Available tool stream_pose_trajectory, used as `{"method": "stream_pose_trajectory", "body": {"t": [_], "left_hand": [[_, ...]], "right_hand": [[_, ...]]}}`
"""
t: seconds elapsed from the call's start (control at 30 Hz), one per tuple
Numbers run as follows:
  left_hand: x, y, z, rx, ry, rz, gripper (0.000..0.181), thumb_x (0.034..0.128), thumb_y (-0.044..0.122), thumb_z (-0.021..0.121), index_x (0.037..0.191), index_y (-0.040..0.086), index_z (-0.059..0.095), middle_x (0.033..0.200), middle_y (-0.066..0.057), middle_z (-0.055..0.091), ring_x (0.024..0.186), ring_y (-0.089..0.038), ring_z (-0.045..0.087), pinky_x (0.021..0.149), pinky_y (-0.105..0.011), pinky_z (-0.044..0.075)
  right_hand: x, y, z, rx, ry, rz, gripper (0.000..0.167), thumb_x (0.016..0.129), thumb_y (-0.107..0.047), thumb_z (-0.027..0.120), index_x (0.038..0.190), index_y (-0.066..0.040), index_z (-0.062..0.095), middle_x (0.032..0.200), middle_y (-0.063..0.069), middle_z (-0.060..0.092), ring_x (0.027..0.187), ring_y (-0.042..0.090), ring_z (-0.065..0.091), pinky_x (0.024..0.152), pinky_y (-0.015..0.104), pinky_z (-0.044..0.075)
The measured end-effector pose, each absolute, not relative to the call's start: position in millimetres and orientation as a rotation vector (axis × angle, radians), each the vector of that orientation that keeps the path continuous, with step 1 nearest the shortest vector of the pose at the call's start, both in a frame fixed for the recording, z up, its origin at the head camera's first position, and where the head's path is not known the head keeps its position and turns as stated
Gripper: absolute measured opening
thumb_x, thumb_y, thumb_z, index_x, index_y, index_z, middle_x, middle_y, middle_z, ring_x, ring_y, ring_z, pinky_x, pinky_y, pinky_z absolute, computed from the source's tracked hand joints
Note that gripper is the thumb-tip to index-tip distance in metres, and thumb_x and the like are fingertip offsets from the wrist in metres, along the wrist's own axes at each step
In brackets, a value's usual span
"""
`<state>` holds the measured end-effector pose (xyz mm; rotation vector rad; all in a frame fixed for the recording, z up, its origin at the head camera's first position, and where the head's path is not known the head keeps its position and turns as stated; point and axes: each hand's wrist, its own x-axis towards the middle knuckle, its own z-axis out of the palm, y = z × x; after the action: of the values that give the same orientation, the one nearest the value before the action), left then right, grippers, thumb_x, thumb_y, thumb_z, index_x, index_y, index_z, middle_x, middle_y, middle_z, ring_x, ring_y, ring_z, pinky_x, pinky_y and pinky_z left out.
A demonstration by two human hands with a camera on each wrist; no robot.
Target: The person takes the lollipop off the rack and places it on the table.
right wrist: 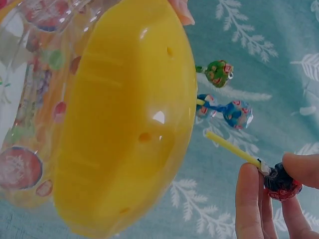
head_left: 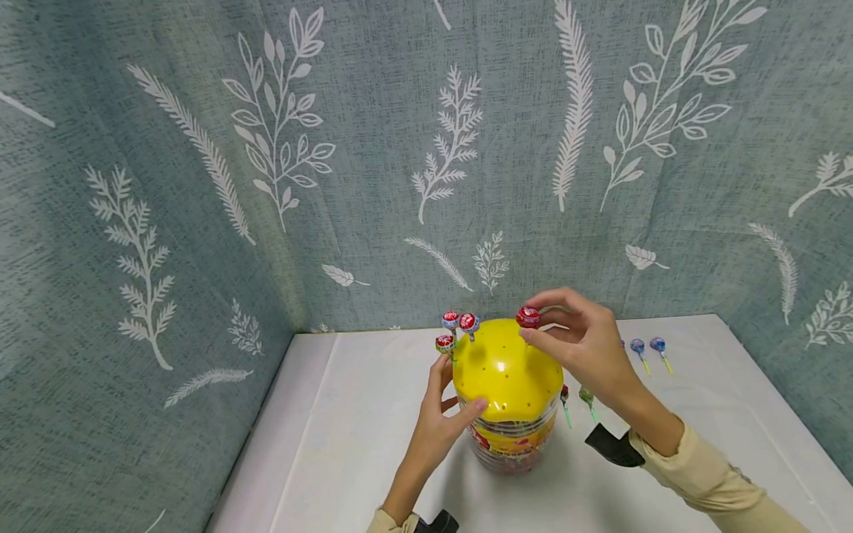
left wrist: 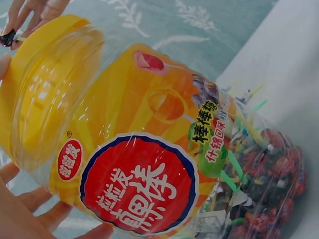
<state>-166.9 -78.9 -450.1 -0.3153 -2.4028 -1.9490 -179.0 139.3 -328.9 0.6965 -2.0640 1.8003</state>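
Here, the right hand [head_left: 593,352] pinches a red lollipop [head_left: 528,317], its stick [right wrist: 232,148] just clear of the yellow lid [head_left: 513,363] on a jar [head_left: 513,444], which the left hand [head_left: 436,426] grips on the worktop [head_left: 360,444]. Keeping the jar steady and the stick square to a hole [right wrist: 145,137] should work best.

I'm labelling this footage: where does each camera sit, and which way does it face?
Head: on the head, facing forward and down at the jar; the left hand, right hand and both sleeves show.
Left wrist: on that wrist, facing the jar's label; parts of both hands show.
Right wrist: on that wrist, facing the yellow lid and held lollipop; parts of both hands show.
The two wrist views share the lid and lollipop.
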Motion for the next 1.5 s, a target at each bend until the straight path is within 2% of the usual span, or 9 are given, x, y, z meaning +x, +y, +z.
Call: {"method": "stream_pose_trajectory", "body": {"t": [0.93, 1.5], "left_hand": [[-164.8, -78.1, -451.5, -0.332, -2.383, -1.941, 0.078, 0.0840, 0.039, 0.067, 0.147, 0.025, 0.024, 0.146, -0.004, 0.035, 0.133, -0.024, 0.033, 0.098, -0.047, 0.038], [-163.9, -77.9, -451.2, -0.328, -2.382, -1.940, 0.077, 0.0842, 0.038, 0.067, 0.147, 0.026, 0.023, 0.146, -0.004, 0.034, 0.133, -0.025, 0.033, 0.098, -0.048, 0.037]], "right_hand": [[-177.5, 178.8, -344.8, 0.581, -2.172, 1.692, 0.031, 0.081, 0.002, 0.070, 0.110, -0.001, 0.058, 0.106, 0.007, 0.058, 0.090, 0.015, 0.062, 0.072, 0.026, 0.055], [-175.1, 204.8, -359.3, 0.418, -2.257, 1.658, 0.030, 0.083, -0.003, 0.071, 0.111, -0.002, 0.059, 0.106, 0.006, 0.058, 0.085, 0.014, 0.063, 0.068, 0.027, 0.055]]}}
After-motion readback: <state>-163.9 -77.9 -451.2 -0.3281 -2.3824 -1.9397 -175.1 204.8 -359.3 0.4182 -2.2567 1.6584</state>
